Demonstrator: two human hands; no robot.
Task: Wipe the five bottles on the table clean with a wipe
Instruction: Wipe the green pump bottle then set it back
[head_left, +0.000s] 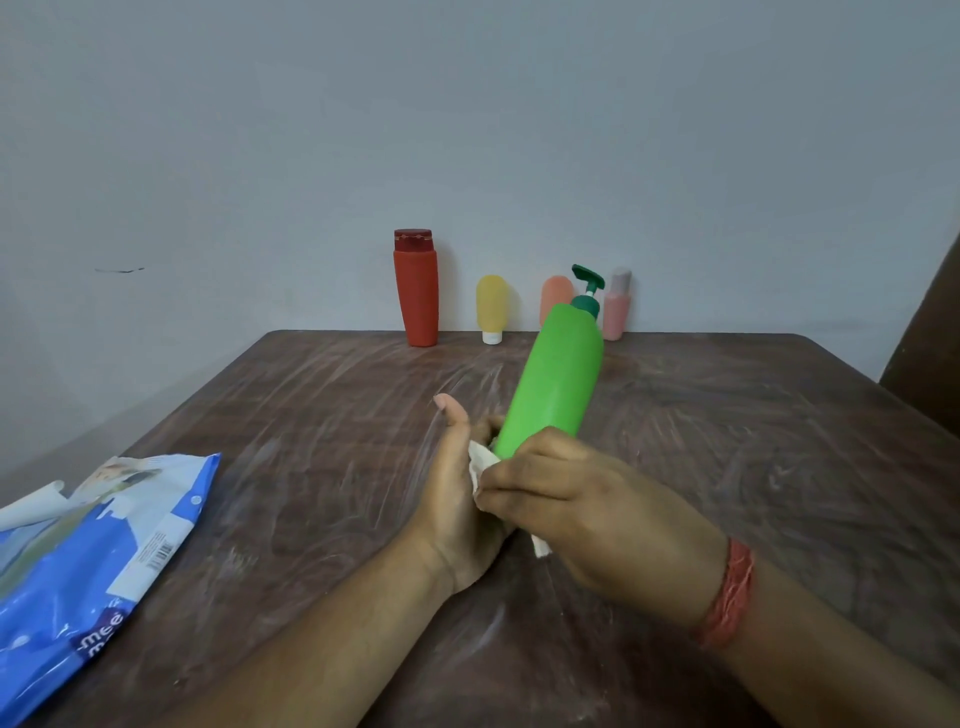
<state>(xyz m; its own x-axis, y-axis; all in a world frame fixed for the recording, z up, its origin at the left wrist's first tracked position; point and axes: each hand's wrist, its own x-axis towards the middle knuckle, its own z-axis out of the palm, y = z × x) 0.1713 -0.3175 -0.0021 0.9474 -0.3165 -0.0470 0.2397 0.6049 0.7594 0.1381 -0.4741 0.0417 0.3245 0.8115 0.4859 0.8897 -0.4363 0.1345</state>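
Scuffed brown table (322, 415) by grey wall (467, 130); both hands grip green bottle (556, 379) w/ wipe (480, 462).

Dim, even indoor light; source not visible. Wall (467, 130) flat grey-blue, darker toward left. Soft, faint shadows only; darkest patch under forearms at bottom edge. Desk (311, 415) shows pale streaky sheen, no hard glare. Blue pack (93, 561) glossy, small highlights. Far bottles soft, slightly smeared. Wide-angle bending at edges; desk corners splay. Overall low contrast, compression blur.
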